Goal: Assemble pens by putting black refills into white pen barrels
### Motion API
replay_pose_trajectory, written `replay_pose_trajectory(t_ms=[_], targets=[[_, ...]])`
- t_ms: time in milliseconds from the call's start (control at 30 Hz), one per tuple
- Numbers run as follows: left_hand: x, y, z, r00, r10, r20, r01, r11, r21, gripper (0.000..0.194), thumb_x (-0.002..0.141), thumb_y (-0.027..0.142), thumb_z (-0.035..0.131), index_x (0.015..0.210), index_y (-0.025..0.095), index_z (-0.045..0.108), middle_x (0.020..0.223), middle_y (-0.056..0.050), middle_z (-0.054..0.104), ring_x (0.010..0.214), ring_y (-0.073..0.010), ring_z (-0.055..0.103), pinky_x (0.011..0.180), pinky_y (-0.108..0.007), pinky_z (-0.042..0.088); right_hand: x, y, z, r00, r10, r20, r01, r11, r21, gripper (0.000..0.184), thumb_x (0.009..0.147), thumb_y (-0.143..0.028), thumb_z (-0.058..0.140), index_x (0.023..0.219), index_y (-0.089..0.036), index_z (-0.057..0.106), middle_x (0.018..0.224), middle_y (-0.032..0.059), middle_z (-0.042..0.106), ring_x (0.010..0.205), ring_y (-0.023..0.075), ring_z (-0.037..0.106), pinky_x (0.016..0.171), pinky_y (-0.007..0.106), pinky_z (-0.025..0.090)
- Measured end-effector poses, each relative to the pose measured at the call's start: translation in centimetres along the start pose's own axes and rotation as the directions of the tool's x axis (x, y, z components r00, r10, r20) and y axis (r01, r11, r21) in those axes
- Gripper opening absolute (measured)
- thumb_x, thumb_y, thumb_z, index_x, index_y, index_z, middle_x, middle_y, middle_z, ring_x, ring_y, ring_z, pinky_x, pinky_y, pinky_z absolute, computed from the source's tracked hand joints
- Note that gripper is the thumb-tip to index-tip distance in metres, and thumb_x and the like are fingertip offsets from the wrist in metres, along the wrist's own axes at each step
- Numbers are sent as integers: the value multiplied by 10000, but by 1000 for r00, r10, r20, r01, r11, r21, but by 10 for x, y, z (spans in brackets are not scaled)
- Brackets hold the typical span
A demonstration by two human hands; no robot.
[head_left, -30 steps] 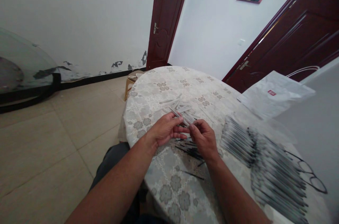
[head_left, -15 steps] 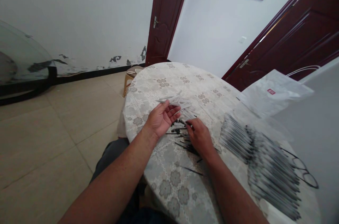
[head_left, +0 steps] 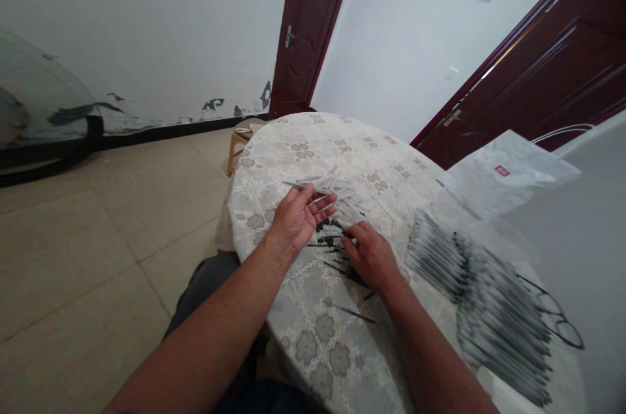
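Observation:
My left hand (head_left: pixel 298 215) is turned palm up over the pile, its thumb and fingers closed on a slim whitish pen barrel (head_left: pixel 292 184) that points left. Behind it lies a loose heap of similar white pen barrels (head_left: pixel 349 208). To the right, my right hand (head_left: pixel 369 251) is bent down with thumb and forefinger pinched on a small black pen part (head_left: pixel 347 233), mostly hidden by the fingers. Several small black caps (head_left: pixel 327 240) lie between the hands. Thin dark refills (head_left: pixel 342 268) are spread below them, partly under my right hand.
A round table with a flowered cloth (head_left: pixel 313 336) carries everything. Rows of grey, dark-ended pens (head_left: pixel 508 316) lie at the right, beside black-framed glasses (head_left: pixel 562 323). A white plastic bag (head_left: pixel 508 169) is at the far right edge. A stool (head_left: pixel 238 143) stands behind the table.
Both hands stay in nearly the same places. The right fingertips have shifted slightly down, and the barrel in my left hand sticks out a little farther left.

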State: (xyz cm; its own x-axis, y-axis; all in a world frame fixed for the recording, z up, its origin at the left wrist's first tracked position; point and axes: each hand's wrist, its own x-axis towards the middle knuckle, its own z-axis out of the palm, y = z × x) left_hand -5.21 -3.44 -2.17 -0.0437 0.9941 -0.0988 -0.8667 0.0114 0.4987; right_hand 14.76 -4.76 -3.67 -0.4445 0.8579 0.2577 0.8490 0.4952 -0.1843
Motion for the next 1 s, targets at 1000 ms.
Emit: replay_pose_trajectory(t_ms=[1000], targets=[[-8, -4, 1, 973, -207, 98, 175, 948, 267, 216, 857, 215, 703, 969, 181, 522, 976, -117, 729, 863, -258, 755, 724, -366, 618, 6, -11, 15, 881, 471, -34, -123, 298, 947, 307, 828, -420, 724, 1022, -184, 683, 689, -31, 612, 510, 83, 459, 462, 206, 358]])
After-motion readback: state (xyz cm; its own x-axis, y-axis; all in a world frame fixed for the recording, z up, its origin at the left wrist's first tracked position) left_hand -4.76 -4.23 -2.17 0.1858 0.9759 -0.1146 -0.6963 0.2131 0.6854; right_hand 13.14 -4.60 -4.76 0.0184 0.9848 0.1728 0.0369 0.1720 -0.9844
